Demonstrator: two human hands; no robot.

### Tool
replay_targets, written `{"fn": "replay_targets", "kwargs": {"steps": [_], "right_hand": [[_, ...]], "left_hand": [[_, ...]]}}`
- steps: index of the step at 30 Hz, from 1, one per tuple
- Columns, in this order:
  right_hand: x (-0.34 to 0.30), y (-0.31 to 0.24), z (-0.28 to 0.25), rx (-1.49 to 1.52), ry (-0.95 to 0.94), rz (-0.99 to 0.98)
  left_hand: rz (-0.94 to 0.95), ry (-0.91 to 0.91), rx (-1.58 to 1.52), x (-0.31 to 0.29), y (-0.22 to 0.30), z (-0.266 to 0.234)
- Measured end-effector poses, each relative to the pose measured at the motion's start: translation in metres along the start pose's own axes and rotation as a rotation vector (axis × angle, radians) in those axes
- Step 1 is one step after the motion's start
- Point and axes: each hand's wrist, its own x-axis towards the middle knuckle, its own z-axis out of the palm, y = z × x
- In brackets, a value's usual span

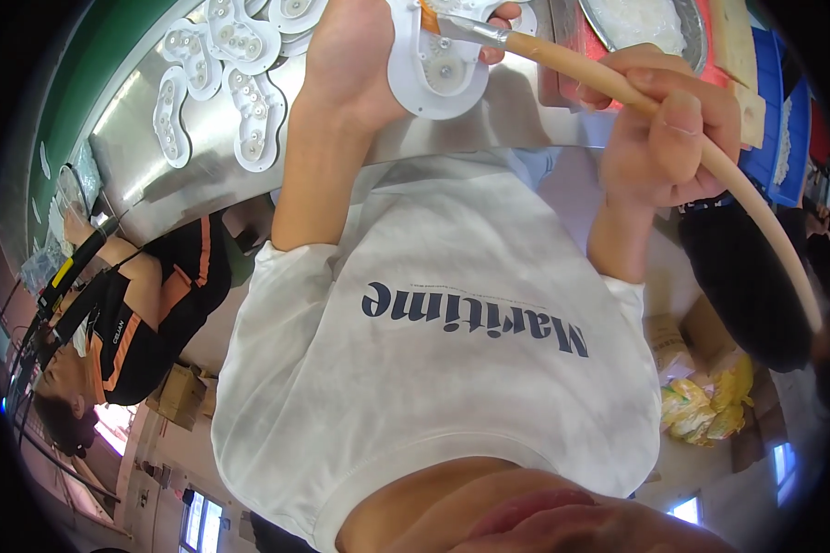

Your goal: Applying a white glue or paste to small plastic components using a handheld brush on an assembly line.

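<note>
My left hand (352, 69) is closed on a white plastic gear housing (452, 103), held up at the top of the view. Small white gears (444, 69) sit in the housing's recess. In my right hand (669, 129) is a paintbrush (572, 66) with a long wooden handle and a metal ferrule, gripped between thumb and fingers. Its orange bristles (429, 17) reach the upper part of the housing; exact contact is hard to make out. Several similar white gear housings (254, 115) lie on the metal table to the left of my left hand.
Behind my right hand stands a metal bowl (696, 51) of white paste (638, 23) on a red surface. Wooden blocks (733, 46) and blue bins (788, 152) are at the right. A co-worker (138, 313) sits at the left along the metal table (203, 189).
</note>
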Motion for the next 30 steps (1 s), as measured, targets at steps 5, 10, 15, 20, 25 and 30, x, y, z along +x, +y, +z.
{"fn": "replay_targets", "kwargs": {"steps": [5,10,15,20,25,30], "right_hand": [[0.001,-0.002,-0.009,0.08,-0.127,0.109],[0.017,-0.004,-0.017,0.13,-0.349,0.125],[0.014,-0.012,-0.02,0.061,-0.054,0.201],[0.011,-0.018,-0.042,0.081,0.275,0.314],[0.015,-0.023,-0.057,-0.09,0.491,0.33],[0.01,-0.024,-0.079,-0.185,0.561,0.363]], "left_hand": [[-0.135,-0.055,-0.074,-0.001,0.006,0.0],[-0.206,-0.023,-0.068,-0.001,0.013,-0.003],[-0.171,-0.106,-0.056,0.002,0.026,-0.015],[0.324,0.179,0.531,0.028,0.124,-0.039],[0.3,0.092,0.362,0.058,0.32,-0.114],[0.769,1.08,1.288,0.052,0.383,-0.15]]}}
